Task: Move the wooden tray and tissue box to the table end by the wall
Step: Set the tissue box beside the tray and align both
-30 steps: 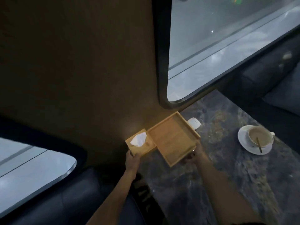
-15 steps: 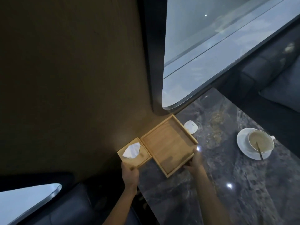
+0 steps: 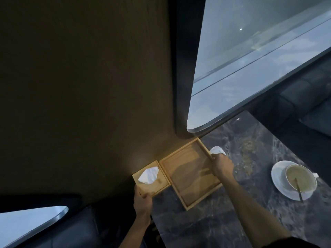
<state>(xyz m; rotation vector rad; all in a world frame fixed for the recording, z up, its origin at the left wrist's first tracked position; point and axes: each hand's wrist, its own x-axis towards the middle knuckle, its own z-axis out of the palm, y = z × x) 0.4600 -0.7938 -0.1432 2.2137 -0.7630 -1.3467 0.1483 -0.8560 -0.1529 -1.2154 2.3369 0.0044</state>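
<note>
An empty square wooden tray (image 3: pixel 188 167) lies on the dark marble table (image 3: pixel 223 221), its far corner against the brown wall. A wooden tissue box (image 3: pixel 157 183) with a white tissue sticking out sits just left of the tray, touching it, at the table's wall end. My left hand (image 3: pixel 142 203) grips the near corner of the tissue box. On the tray's right rim rests my right hand (image 3: pixel 222 166), fingers curled on the edge.
A small white object (image 3: pixel 217 150) lies right of the tray by my right hand. A white cup with a stirrer on a saucer (image 3: pixel 279 187) stands farther right. Dark seats flank the table; windows (image 3: pixel 250 59) sit beside the wall.
My right hand has slid from the tray's near right corner up along its right rim. The tray and tissue box sit about where they were, against the wall.
</note>
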